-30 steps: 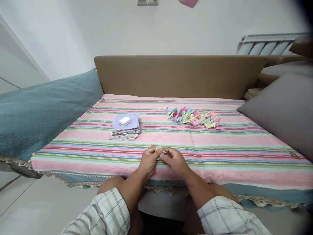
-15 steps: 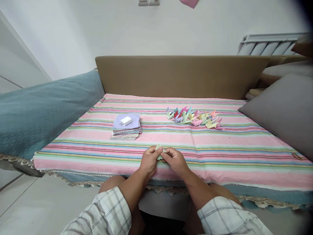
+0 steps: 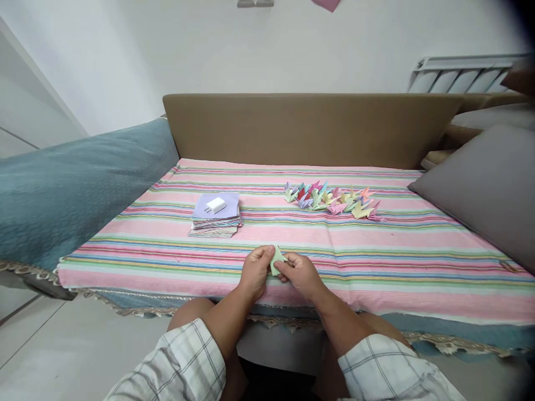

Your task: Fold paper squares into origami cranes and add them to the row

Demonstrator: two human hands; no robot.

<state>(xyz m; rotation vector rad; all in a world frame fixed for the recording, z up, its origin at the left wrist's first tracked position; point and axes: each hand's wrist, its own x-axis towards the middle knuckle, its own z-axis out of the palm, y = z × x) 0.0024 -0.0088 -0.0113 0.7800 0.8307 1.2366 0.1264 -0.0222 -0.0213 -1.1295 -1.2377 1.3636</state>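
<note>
Far left there's a teal quilted-fabric sofa arm (image 3: 96, 178), and next to it a pink cotton-looking cloth with multicolour stripes (image 3: 142, 234) covers the seat. On the cloth sits a neat-ish stack of thin square paper sheets, lavender one on top (image 3: 215, 223), with a white plastic plug-in charger (image 3: 216, 205) lying on it. Then, near the front edge, the bare left hand (image 3: 254, 272) has its thumb and fingers closed in a pinch on a small pale-green folded piece of paper (image 3: 276, 258). That paper's right between the two hands, just above the cloth, and the bare right hand (image 3: 302, 273) pinches its right side, thumb on top, fingers curled in. Further back and to the right, a bunch of multicoloured pointy folded-paper birds (image 3: 332, 201) sits close together. Far right, a big grey fabric cushion (image 3: 489, 189) leans in.
</note>
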